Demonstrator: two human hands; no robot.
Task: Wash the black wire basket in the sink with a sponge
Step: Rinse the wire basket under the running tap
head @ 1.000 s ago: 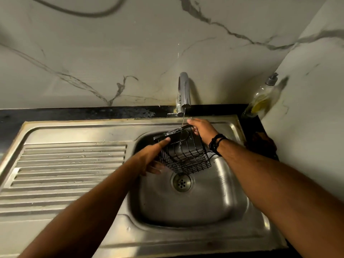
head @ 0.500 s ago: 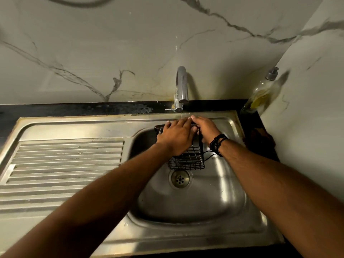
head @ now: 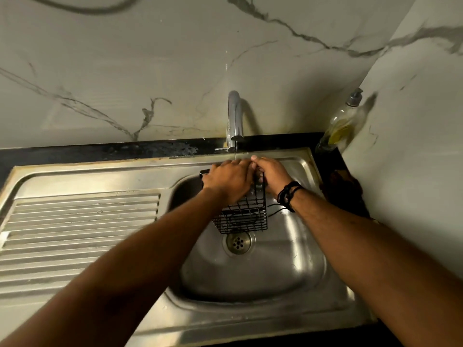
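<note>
The black wire basket [head: 246,217] hangs over the steel sink bowl [head: 275,271], just above the drain [head: 238,242]. My right hand [head: 271,172], with a dark band at the wrist, grips the basket's upper right rim. My left hand [head: 229,180] lies across the top of the basket, fingers reaching over its far edge beneath the tap [head: 234,118]. A thin stream of water [head: 235,152] falls from the tap onto my hands. No sponge is visible; the basket's top is hidden under my hands.
A ribbed steel drainboard [head: 80,221] stretches left of the bowl. A soap pump bottle [head: 342,123] stands at the back right corner against the marble wall. A dark object [head: 344,189] sits on the black counter to the right of the sink.
My left hand has moved from the basket's left side up onto its top. The basket has swung from tilted to hanging more upright under the tap.
</note>
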